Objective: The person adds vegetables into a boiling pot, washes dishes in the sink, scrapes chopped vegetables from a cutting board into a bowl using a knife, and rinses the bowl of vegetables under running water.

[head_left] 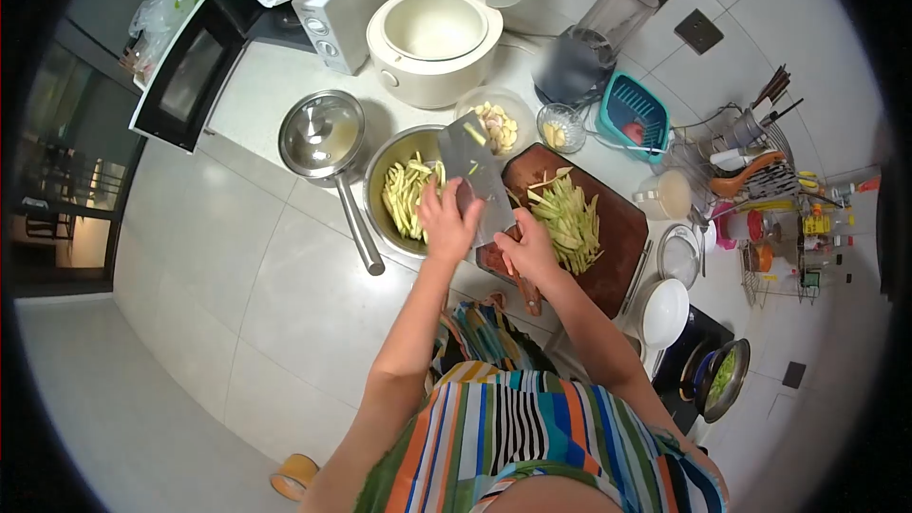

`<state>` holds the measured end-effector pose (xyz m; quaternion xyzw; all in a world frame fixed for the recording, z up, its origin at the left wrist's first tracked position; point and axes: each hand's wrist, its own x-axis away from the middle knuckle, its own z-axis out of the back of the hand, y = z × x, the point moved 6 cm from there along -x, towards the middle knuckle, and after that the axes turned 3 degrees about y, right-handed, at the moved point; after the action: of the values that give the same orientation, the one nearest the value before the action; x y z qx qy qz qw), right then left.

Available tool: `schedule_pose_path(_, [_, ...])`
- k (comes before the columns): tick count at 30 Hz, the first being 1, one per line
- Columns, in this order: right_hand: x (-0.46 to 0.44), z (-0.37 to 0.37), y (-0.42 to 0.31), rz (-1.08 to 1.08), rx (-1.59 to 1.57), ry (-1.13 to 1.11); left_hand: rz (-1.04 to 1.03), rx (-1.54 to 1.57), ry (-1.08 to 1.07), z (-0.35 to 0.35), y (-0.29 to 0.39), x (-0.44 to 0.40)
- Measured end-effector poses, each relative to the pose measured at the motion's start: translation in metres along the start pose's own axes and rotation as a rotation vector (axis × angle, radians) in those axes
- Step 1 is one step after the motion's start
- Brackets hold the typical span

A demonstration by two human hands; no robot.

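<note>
My right hand (528,249) is closed around the wooden handle of a cleaver (480,185), whose broad blade reaches over the right rim of a metal bowl (375,199). A few green bits cling to the blade. My left hand (448,218) is beside the blade, over the bowl's edge, fingers apart; whether it touches the metal I cannot tell. Inside the bowl lie pale green vegetable strips (407,194). More cut strips (568,223) are heaped on a brown cutting board (617,271) to the right.
Left of the bowl stands a lidded saucepan (323,138), its handle jutting past the counter edge. Behind are an open rice cooker (432,76), a bowl of garlic cloves (503,133) and a blender (594,43). A pan (727,380) with green food sits on the stove at right.
</note>
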<state>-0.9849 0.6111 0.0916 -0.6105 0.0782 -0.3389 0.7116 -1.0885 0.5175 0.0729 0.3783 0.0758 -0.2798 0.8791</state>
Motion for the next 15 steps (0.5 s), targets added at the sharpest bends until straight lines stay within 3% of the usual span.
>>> schedule_pose_path(4, [0.014,0.002,0.007,-0.125,-0.063,-0.059,0.075,-0.16,0.309,0.012,-0.031,-0.033])
schedule_pose_path(5, [0.016,0.001,0.004,-0.127,-0.041,-0.085,0.067,-0.157,0.301,0.011,-0.022,-0.04])
schedule_pose_path(7, [0.022,-0.003,0.001,-0.142,-0.035,-0.101,-0.21,0.096,0.15,0.021,0.028,-0.057])
schedule_pose_path(9, [0.03,-0.006,0.0,-0.137,-0.133,-0.19,-0.188,0.027,0.159,0.006,0.007,-0.068])
schedule_pose_path(12, [0.055,0.023,0.002,-0.125,-0.262,-0.084,-0.042,-0.21,0.189,0.004,-0.033,-0.066])
schedule_pose_path(15, [0.086,0.07,0.04,-0.128,-0.304,0.103,-0.129,-0.266,0.19,-0.004,-0.037,-0.051])
